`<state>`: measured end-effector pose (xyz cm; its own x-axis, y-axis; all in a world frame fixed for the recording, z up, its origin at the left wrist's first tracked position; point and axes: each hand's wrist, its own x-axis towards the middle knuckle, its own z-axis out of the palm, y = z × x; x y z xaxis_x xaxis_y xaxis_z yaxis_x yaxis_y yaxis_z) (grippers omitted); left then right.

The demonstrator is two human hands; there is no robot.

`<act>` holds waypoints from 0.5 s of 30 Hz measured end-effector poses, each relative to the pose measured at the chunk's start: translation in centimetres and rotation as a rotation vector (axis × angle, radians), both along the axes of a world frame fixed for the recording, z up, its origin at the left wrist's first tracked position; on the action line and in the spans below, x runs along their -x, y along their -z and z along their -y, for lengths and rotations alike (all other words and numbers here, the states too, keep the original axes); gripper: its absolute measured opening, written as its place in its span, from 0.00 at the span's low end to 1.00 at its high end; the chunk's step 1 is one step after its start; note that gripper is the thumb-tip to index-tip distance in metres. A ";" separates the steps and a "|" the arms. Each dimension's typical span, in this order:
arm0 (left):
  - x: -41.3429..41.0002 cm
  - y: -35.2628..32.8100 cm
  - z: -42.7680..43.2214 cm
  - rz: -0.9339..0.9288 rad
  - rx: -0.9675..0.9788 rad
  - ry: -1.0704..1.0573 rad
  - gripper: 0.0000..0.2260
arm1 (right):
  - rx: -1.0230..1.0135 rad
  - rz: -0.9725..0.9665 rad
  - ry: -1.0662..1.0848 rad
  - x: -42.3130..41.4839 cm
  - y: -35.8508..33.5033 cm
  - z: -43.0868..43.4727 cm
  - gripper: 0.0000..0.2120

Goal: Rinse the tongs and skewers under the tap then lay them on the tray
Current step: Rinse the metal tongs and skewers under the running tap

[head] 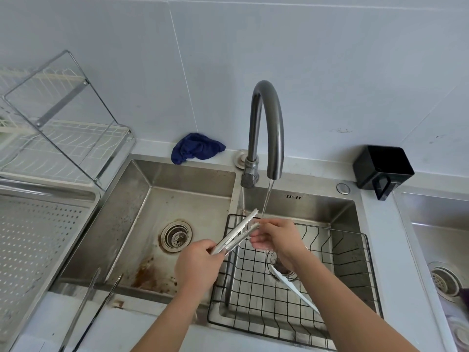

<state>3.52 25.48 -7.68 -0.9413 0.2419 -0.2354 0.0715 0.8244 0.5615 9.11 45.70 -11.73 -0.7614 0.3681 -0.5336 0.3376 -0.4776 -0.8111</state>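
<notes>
The L hand (198, 261) holds the tongs (236, 236) at the handle end. Its grip is closed, fingers curled round the two arms where they join. The tongs are pale w/ toothed tips and point up and to the right, above the divider btw. the two basins of the sink (190, 179). The arms are slightly apart at the tip end.

The R hand (276, 240) is at the tips. Its grip is also closed on the tongs: thumb and curled fingers pinch the tip of the lower arm. The upper tip stands free just above the fingers.

The tap (278, 138) is on. A thin stream of water (266, 196) falls from the spout and lands on the R hand, just beside the tips.

Under the R hand, in the right basin, sits a black wire basket (256, 301). A long white utensil (297, 292) lies in it, partly hidden by the R forearm; I cannot tell what it is.

The perforated steel tray (38, 250) is at the left of the sink, well apart from the tongs. Two long metal rods (79, 311) lie on the desk at front left, their far ends over the edge of the left basin. I cannot tell if they are skewers or arms of a second pair of tongs.

Behind the tray stands a dish rack (63, 123). A blue cloth (195, 147) and a black box (383, 168) are on the desk by the wall.
</notes>
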 end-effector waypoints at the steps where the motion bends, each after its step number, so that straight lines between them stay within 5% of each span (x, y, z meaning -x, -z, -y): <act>1: 0.0 0.1 0.0 0.008 -0.018 -0.008 0.14 | 0.013 -0.012 0.005 0.1 0.0 0.1 0.09; 9: 0.3 -0.5 -0.7 -0.052 -0.037 -0.023 0.15 | 0.162 -0.065 0.084 1.0 -0.3 0.0 0.08; 15: -0.2 -0.5 -1.0 -0.085 0.032 0.057 0.06 | -0.020 0.077 0.078 0.8 -0.4 0.3 0.10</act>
<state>3.67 26.47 -7.15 -0.9432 0.2892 -0.1637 0.1649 0.8350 0.5249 8.27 45.36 -11.29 -0.6867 0.4359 -0.5817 0.3618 -0.4891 -0.7936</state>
